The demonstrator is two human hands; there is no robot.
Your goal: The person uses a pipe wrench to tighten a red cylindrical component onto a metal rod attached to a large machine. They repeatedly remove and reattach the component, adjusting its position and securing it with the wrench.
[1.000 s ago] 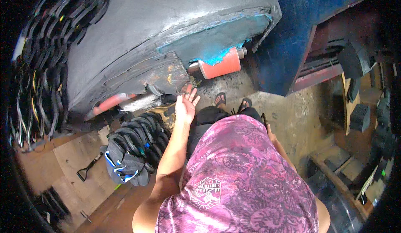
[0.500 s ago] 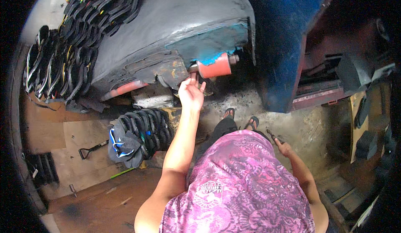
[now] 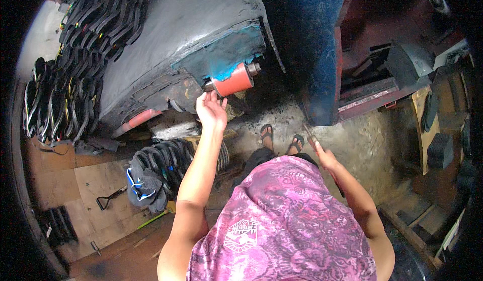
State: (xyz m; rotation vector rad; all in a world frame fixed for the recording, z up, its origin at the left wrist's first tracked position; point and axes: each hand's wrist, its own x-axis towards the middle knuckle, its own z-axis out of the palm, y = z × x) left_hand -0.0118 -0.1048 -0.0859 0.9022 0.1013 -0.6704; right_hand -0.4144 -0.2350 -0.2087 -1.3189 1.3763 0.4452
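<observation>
1. The red roller (image 3: 232,83) is mounted on a metal shaft below the turquoise panel (image 3: 221,54) of the grey machine hood (image 3: 176,24); compared with one second ago, it is seen farther left in the view.
2. The left hand (image 3: 211,112) is held palm up at the roller's left end, with fingers loosely extended and slightly curled; it is brought closer to the roller than a second ago. Whether the roller or its shaft is touched by the fingertips cannot be told.
3. A slim dark tool (image 3: 311,135) is gripped in the right hand (image 3: 326,159), with the fingers closed around it. A second ago this hand was mostly hidden by the patterned shirt (image 3: 287,205); now it is held out in view, right of the sandalled feet (image 3: 297,142). The tool's exact kind is hard to make out.
4. The roller's upper edge is partly covered by the ragged turquoise edge.
5. A second red roller (image 3: 139,121) is partly hidden beneath the hood, farther left.
6. The stacked black pieces (image 3: 90,19) at the upper left are partly lost in the dark rim.
7. The interior beside the blue panel (image 3: 307,54) is dim, and its details are barely distinguished.
</observation>
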